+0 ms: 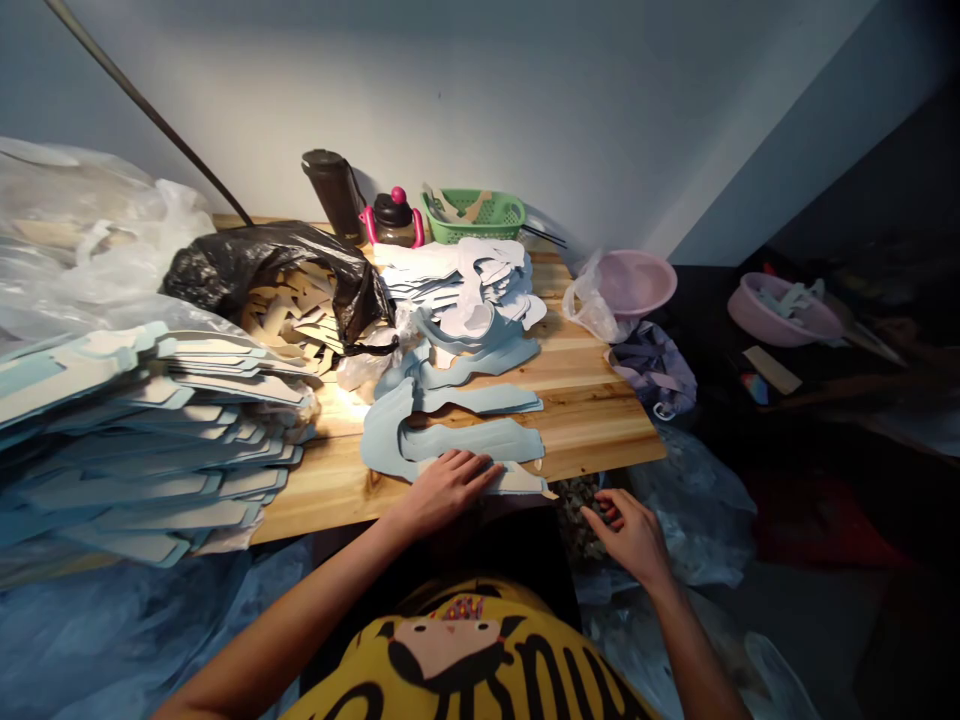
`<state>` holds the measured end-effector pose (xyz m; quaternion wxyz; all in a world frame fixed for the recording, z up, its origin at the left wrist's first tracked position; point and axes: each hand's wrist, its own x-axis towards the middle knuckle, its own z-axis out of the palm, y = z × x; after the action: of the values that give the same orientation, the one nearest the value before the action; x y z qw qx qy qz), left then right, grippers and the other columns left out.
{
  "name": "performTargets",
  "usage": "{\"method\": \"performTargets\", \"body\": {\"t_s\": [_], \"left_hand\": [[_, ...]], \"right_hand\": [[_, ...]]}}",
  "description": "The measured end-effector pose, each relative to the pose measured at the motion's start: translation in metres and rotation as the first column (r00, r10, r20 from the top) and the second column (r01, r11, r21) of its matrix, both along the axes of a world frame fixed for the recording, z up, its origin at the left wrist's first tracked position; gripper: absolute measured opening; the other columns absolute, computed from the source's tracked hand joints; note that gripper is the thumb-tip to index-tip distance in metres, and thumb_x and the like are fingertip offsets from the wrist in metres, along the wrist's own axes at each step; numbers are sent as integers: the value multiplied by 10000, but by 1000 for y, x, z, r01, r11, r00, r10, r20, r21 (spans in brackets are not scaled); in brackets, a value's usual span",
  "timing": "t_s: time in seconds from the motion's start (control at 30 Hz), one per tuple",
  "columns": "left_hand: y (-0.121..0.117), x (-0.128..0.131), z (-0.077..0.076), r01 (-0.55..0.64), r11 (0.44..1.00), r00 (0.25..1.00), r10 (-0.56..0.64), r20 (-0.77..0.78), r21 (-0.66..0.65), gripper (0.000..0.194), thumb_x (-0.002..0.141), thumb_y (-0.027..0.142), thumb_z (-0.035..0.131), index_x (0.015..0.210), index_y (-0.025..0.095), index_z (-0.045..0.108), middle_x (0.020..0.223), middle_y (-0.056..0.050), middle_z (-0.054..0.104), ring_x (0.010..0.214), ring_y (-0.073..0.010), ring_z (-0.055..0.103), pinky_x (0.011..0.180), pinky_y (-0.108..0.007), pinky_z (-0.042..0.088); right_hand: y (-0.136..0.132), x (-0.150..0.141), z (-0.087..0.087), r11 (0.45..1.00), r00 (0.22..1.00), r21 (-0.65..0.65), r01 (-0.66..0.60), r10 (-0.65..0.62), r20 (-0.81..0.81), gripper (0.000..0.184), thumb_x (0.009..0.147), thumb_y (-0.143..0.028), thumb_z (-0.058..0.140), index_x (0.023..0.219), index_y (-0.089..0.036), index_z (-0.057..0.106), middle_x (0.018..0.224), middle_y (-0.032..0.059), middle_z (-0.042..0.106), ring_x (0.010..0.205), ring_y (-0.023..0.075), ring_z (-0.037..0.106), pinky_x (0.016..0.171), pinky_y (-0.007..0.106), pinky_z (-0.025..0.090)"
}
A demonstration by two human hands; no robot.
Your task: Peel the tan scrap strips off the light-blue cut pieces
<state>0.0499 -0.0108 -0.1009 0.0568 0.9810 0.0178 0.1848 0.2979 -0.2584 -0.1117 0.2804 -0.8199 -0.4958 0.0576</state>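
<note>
My left hand (450,488) lies with its fingers stretched over a light-blue curved cut-out piece (386,435) at the table's front edge. The piece has long arms reaching right, and one shows a pale backing. My right hand (631,535) hangs just beyond the table edge with its fingers curled in; whether anything is between them is too small to tell. Beneath it sits a bag of small scraps (579,520). More blue curved pieces (480,365) lie behind, against a pile of white cut-outs (457,280).
At left is a tall stack of blue-and-white pieces (150,440). A black plastic bag (292,245) holds beige strips. A dark tumbler (330,195), a pink-handled bottle (394,218) and a green basket (480,232) stand along the wall. Pink basins (637,285) are at right.
</note>
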Motion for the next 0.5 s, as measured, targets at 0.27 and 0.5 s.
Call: {"method": "performTargets", "body": {"t_s": [0.27,0.5], "left_hand": [[-8,-2,4,-16,997,999,20,-45,73,454,984,169,446,1436,211,455,1193,-139,637,929,-218,603,794,-353,495],[-4,-51,98,-157,939,980,109,169,305,467,975,233,494,1440,274,473,1313,-107,632,1109,-214,618,933,-365,513]], "right_hand": [[47,-47,22,914,949,260,-312,314,34,201,976,-217,508,1001,-234,707,950,60,734,877,188,723,832,296,588],[13,2,-12,914,993,398,73,-104,57,340,811,-557,628,1028,-328,755,860,101,752,753,331,729,701,469,616]]}}
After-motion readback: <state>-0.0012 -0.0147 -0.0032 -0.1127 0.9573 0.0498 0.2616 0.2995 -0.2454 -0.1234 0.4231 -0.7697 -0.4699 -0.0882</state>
